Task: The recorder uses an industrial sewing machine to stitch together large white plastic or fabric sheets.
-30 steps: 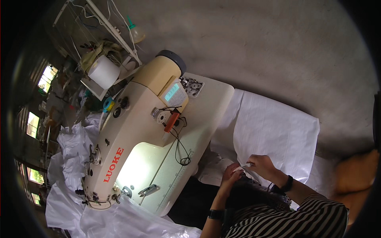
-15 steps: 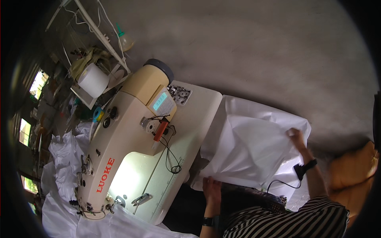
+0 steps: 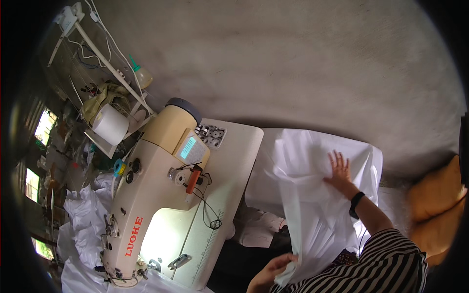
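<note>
A large sheet of thin white fabric (image 3: 312, 195) lies creased to the right of the sewing machine and hangs down toward my body. My right hand (image 3: 340, 171) rests on its upper part, palm down with the fingers spread. Low in the view, my left hand (image 3: 277, 269) pinches the near edge of the fabric between thumb and fingers. The cream sewing machine (image 3: 161, 151) stands at the left with its lamp lit, and neither hand touches it.
A bobbin tray (image 3: 214, 136) sits at the far end of the machine table (image 3: 234, 146). A white thread cone (image 3: 111, 124) stands behind the machine. More white fabric (image 3: 88, 215) is heaped at the left. An orange-brown bundle (image 3: 437, 210) lies far right, and a grey wall (image 3: 293, 63) rises behind.
My left hand has drawn the fabric's near edge down toward my body. My right hand has moved left and now lies spread on the fabric. The view has shifted slightly.
</note>
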A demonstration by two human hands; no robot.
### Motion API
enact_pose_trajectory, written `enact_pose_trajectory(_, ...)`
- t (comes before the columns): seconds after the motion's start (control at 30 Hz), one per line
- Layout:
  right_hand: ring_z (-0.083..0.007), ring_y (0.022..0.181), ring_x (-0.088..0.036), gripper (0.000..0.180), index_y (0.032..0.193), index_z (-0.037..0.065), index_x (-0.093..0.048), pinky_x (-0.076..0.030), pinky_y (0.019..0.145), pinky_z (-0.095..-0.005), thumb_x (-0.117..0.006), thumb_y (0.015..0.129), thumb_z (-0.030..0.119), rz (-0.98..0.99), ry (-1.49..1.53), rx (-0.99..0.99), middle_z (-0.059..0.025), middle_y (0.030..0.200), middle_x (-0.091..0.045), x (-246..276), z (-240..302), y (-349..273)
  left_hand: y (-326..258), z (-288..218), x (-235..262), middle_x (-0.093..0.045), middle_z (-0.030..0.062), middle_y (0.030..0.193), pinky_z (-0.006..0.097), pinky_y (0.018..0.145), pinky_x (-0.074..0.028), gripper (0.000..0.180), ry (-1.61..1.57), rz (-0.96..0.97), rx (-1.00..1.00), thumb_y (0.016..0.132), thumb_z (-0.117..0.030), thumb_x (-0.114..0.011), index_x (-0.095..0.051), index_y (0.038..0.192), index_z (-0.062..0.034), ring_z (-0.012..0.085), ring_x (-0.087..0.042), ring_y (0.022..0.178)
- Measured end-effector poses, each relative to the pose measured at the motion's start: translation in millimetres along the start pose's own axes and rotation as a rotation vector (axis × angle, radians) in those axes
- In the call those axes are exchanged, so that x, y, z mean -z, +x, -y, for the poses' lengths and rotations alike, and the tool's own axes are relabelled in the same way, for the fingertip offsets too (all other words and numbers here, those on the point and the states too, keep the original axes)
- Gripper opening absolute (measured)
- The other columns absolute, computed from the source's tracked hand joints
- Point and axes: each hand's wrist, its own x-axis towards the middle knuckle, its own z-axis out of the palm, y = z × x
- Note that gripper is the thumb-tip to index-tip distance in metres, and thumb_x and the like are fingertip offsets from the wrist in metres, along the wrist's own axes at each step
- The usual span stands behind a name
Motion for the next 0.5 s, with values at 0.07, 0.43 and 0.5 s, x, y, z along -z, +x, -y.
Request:
enact_pose_trajectory(0.07,-0.0311,0.138,-0.037,0.081,0.144,0.013,-0.041,-0.029,0.112,-0.0524,-0.075,0.08,0.048,0.043,0.079,0.009,-0.0123,0.147,-0.041,-34.4,-36.6,16.2,-22.9,7.9,-1.0,-0.07,0.0066,0.092,0.026,0.071,-0.051,0.014,0.092,-0.093,0.025,0.095,-0.005,-0.062,-0.065,0.107,0.0006,0.0174,-0.066,0.081)
enact_pose_trajectory(0.43,-0.016,0.079,-0.062,0.045,0.132,0.01,-0.054,-0.05,0.075,-0.0341,-0.059,0.096,0.036,0.498,1.418,-0.437,-0.0019,0.089,-0.065,-48.0,-4.3,-50.1,78.6,12.3,75.0,-0.048,0.0117,0.137,0.037,0.103,-0.044,0.061,0.356,-0.727,-0.167,0.096,-0.023,-0.065,-0.033,0.144,-0.0052,0.0218,-0.053,0.122)
enact_pose_trajectory(0.5,-0.0162,0.093,-0.061,0.048,0.136,0.009,-0.052,-0.05,0.085,-0.0336,-0.058,0.096,0.034,0.603,1.544,-0.296,-0.0033,0.103,-0.065,-15.4,33.1,-76.4,101.7,8.5,63.7,-0.056,0.012,0.129,0.036,0.094,-0.049,0.067,0.031,-0.548,-0.246,0.091,-0.022,-0.071,-0.035,0.144,-0.0051,0.0259,-0.058,0.116)
